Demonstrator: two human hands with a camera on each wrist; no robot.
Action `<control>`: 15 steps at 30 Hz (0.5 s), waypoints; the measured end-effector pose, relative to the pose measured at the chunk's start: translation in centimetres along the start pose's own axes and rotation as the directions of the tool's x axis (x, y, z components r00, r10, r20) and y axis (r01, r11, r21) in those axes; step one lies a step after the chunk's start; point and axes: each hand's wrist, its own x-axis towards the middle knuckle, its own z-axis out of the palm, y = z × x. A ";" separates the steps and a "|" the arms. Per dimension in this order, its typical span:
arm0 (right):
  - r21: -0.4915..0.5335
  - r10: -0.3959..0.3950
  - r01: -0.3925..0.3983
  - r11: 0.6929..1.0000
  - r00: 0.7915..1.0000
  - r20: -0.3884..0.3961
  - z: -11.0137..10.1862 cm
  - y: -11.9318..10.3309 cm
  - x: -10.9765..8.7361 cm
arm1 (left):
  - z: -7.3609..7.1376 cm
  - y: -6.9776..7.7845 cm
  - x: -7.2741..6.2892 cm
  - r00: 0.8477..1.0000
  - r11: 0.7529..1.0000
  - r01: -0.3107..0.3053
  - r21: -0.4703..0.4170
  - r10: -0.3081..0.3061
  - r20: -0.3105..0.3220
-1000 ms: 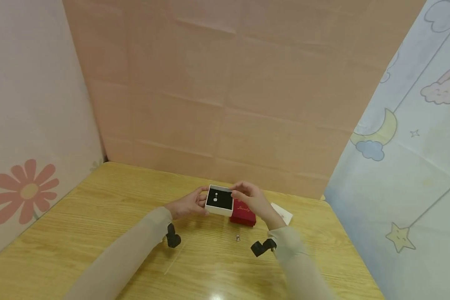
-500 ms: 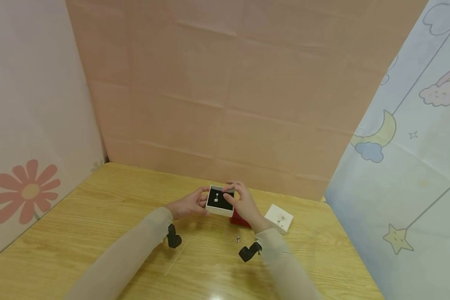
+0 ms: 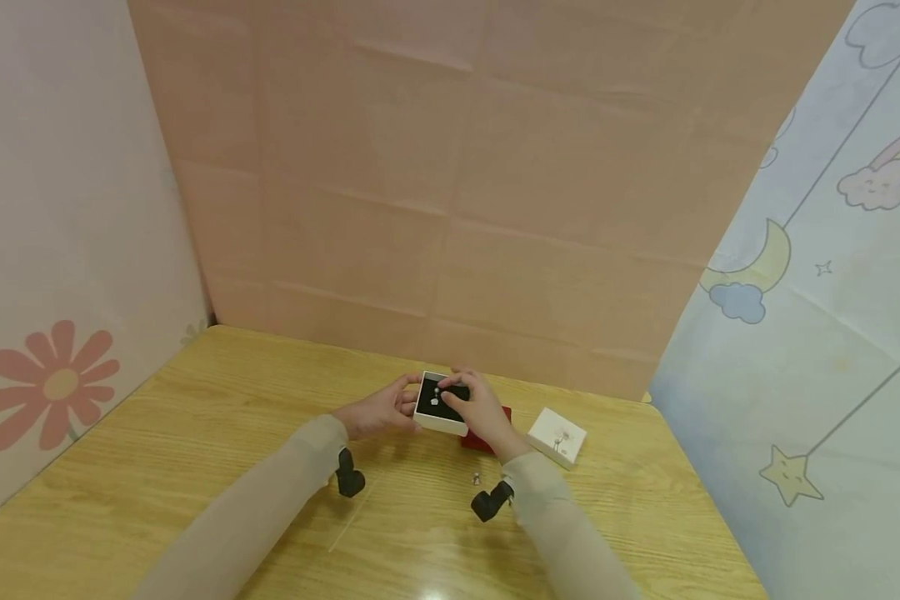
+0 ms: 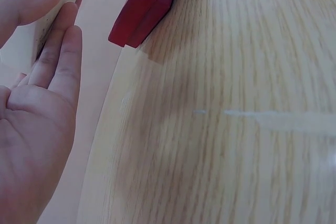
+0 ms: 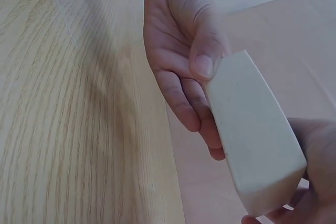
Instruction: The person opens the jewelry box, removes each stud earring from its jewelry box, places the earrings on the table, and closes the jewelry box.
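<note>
My left hand holds a small white gift box by its left end, thumb in front and fingers behind. A black insert fills the box, and on it sits a small piece of jewellery, a pale bead above a white drop. My right hand reaches over the insert from the right, thumb and forefinger tips parted right at the bead. In the right wrist view, the plain side of the white box hides part of my right hand.
A red jewellery box sits on the wooden table, partly behind my right hand. Right of it lies a white lid with a printed flower. Nearer me is a tiny shiny piece. A peach backdrop stands behind.
My right hand has moved left, from the box's right rim across the insert to the bead. The white lid shows more fully. My left hand and the box have barely shifted.
</note>
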 end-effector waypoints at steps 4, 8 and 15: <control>-0.022 0.021 -0.021 1.000 1.000 0.013 0.2 0.0 0.1 | 0.1 0.0 0.1 1.000 1.000 -0.001 -0.007 0.001 0.004; -0.029 0.026 -0.025 0.999 0.999 0.023 0.2 0.0 0.2 | 0.1 0.0 0.1 1.000 1.000 0.004 -0.005 -0.004 0.005; -0.031 0.041 -0.040 0.999 0.999 0.018 0.4 0.0 0.4 | 0.0 -0.1 0.1 1.000 1.000 0.010 -0.004 -0.010 0.008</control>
